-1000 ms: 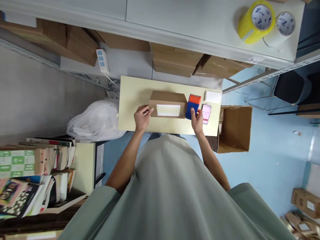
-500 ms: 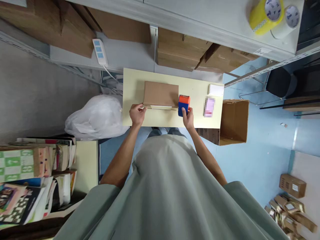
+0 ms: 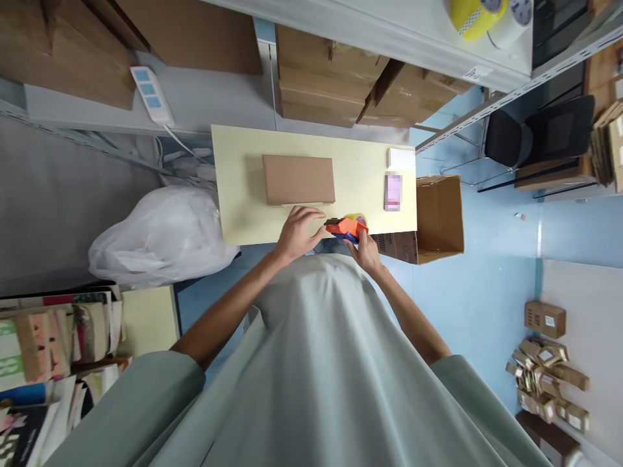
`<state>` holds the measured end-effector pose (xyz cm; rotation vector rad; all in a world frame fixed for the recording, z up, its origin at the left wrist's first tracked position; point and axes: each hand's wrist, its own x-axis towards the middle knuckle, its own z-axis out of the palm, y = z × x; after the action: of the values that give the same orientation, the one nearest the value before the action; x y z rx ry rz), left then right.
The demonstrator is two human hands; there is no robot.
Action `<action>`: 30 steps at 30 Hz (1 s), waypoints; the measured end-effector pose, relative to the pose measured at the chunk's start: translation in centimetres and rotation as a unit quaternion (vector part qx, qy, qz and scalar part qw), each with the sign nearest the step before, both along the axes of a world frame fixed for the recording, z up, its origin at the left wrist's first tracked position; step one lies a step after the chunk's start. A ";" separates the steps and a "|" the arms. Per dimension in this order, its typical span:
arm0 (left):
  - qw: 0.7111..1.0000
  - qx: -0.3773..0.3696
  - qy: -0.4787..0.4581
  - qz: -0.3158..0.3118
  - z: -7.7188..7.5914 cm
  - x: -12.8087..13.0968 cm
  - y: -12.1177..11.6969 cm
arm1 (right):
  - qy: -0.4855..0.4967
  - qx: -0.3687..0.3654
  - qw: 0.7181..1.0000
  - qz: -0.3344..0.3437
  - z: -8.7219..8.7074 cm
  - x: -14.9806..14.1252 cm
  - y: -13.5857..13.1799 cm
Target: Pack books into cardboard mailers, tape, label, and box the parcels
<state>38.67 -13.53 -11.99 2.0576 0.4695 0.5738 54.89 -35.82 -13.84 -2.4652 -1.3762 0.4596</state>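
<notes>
A tape dispenser (image 3: 347,226), orange and blue with a yellow roll behind, is gripped in my right hand (image 3: 366,253) over the table's front edge. My left hand (image 3: 294,233) is just left of the dispenser's front end, fingers stretched out and thumb apart; whether a fingertip touches it I cannot tell. Beyond my hands, a brown cardboard box (image 3: 299,179) lies on the pale yellow table (image 3: 238,188). A thin pale strip shows along the box's near lower edge, partly behind my left fingers.
On the table's right lie a white stack (image 3: 401,158) and a pinkish blurred item (image 3: 393,192). An open carton (image 3: 439,220) stands right of the table, a white plastic bag (image 3: 156,233) left. A shelf (image 3: 389,39) with tape rolls (image 3: 477,16) overhangs the far side.
My right hand has drawn the dispenser toward me and turned it. My left hand has left the box's left corner and moved right to the dispenser. The view has shifted.
</notes>
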 end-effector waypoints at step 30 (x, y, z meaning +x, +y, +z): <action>0.994 -0.037 0.067 0.078 1.1 7.0 -8.5 | 0.054 0.043 0.955 0.287 0.1 15.5 -3.6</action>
<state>45.70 -22.03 -10.90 2.0073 0.7255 0.5030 70.39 -39.43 -13.74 -1.9061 -2.0087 0.6253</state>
